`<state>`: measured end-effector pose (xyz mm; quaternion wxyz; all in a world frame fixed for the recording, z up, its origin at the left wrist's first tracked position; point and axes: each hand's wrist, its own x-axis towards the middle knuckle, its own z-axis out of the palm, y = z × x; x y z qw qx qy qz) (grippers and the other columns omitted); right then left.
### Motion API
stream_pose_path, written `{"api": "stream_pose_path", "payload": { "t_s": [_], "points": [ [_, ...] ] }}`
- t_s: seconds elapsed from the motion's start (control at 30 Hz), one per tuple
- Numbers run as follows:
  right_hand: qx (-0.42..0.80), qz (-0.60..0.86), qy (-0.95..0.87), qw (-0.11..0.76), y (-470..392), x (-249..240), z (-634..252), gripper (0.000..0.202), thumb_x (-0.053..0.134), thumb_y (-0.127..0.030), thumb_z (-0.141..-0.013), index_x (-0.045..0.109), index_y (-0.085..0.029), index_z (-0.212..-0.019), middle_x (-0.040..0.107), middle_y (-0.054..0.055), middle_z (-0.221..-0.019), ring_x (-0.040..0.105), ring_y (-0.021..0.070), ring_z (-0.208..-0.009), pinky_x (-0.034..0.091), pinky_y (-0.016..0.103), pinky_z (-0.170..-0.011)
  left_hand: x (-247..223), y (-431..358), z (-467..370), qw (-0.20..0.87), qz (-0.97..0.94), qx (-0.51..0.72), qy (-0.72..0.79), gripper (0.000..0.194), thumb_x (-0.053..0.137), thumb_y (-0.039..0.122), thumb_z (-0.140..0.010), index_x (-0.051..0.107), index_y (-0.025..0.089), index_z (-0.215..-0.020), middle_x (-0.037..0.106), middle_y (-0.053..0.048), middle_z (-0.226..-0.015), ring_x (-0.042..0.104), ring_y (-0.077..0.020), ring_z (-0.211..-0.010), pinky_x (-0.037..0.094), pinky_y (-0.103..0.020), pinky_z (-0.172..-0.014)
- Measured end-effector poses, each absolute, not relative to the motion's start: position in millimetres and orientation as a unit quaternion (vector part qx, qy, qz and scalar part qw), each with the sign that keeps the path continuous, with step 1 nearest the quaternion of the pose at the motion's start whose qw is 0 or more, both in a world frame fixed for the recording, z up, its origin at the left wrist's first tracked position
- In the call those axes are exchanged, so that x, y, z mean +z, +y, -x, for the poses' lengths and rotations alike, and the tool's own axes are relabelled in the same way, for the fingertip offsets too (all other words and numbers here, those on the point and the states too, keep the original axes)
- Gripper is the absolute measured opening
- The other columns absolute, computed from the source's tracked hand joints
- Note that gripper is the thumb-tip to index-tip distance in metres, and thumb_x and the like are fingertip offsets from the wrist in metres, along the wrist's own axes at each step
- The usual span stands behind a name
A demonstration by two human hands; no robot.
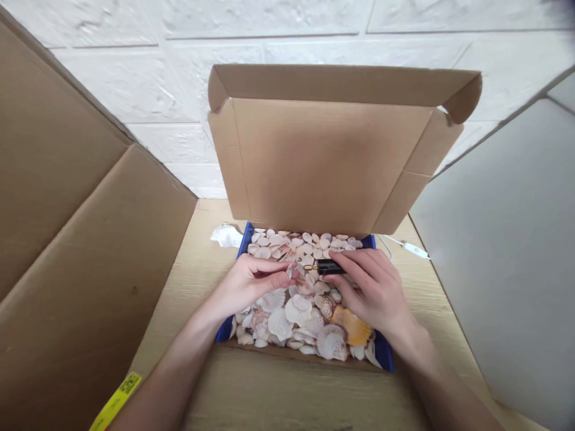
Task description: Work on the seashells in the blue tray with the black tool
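Observation:
Over an open cardboard box full of seashells, my left hand (pixel 263 280) pinches a small pale seashell (pixel 290 272) between thumb and fingertips. My right hand (pixel 371 284) is closed around a black mini hand drill (pixel 330 267) with a brass-coloured chuck. The drill lies level and points left, its tip close to the shell; I cannot tell whether they touch. Beneath both hands lie many loose shells, with larger scallop shells (pixel 299 309) at the near side. An orange scallop shell (pixel 353 326) sits below my right hand.
The box lid (pixel 318 161) stands raised at the back, before a white brick-patterned wall (pixel 269 18). Cardboard panels (pixel 90 239) flank the left, a grey panel (pixel 503 257) the right. Crumpled white tissue (pixel 226 235) and a cable with a white inline switch (pixel 415 250) lie on the wooden table (pixel 269 395).

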<state>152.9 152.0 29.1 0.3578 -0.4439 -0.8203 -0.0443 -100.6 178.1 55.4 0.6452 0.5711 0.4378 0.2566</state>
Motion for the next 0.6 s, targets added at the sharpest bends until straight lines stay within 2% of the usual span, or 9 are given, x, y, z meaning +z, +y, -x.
{"api": "stream_pose_path", "payload": {
  "t_s": [0.33, 0.6],
  "points": [
    [-0.061, 0.425, -0.813, 0.394, 149.4, 34.2, -154.9, 0.049, 0.069, -0.004, -0.075, 0.060, -0.020, -0.119, 0.071, 0.008, -0.104, 0.062, 0.0220, -0.097, 0.050, 0.042, -0.086, 59.0, 177.4, 100.8, 0.677, -0.570, 0.233, 0.403, 0.030, 0.070, 0.031, -0.085, 0.072, 0.023, -0.114, 0.071, -0.005, -0.117, 0.069, -0.0218, -0.107, 0.052, -0.034, -0.100],
    [-0.073, 0.424, -0.812, 0.395, 149.4, 34.6, -155.0, 0.049, 0.071, -0.005, -0.074, 0.059, -0.021, -0.119, 0.071, 0.008, -0.105, 0.062, 0.0221, -0.096, 0.050, 0.044, -0.087, 56.6, 177.3, 103.4, 0.657, -0.602, 0.226, 0.393, 0.030, 0.068, 0.030, -0.086, 0.073, 0.021, -0.114, 0.072, -0.007, -0.115, 0.069, -0.0233, -0.108, 0.054, -0.034, -0.098]
  ]
}}
